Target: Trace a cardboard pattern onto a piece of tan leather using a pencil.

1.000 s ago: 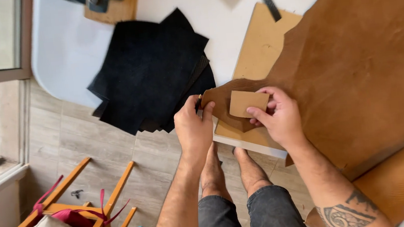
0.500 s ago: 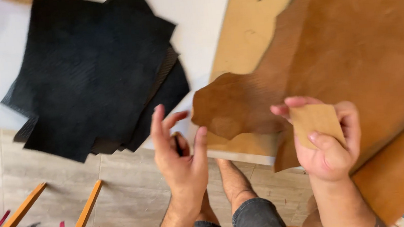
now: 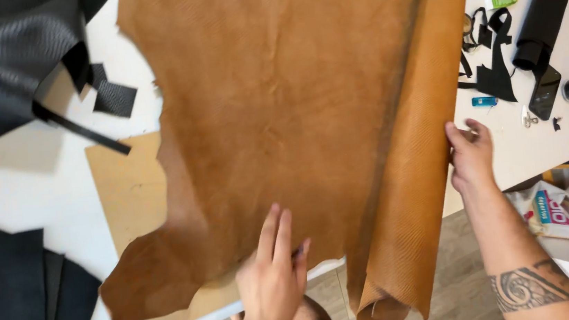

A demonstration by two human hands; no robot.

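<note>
Tan leather hide [image 3: 294, 110] under left hand [image 3: 272, 279], right hand [image 3: 472, 156] at its rolled edge

I am viewing a leather craft workshop: a large tan hide [image 3: 294, 110] covers a white worktable [image 3: 22, 178], with black leather pieces [image 3: 12, 290], straps [image 3: 490, 56] and a cutting board [image 3: 127, 189].
</note>
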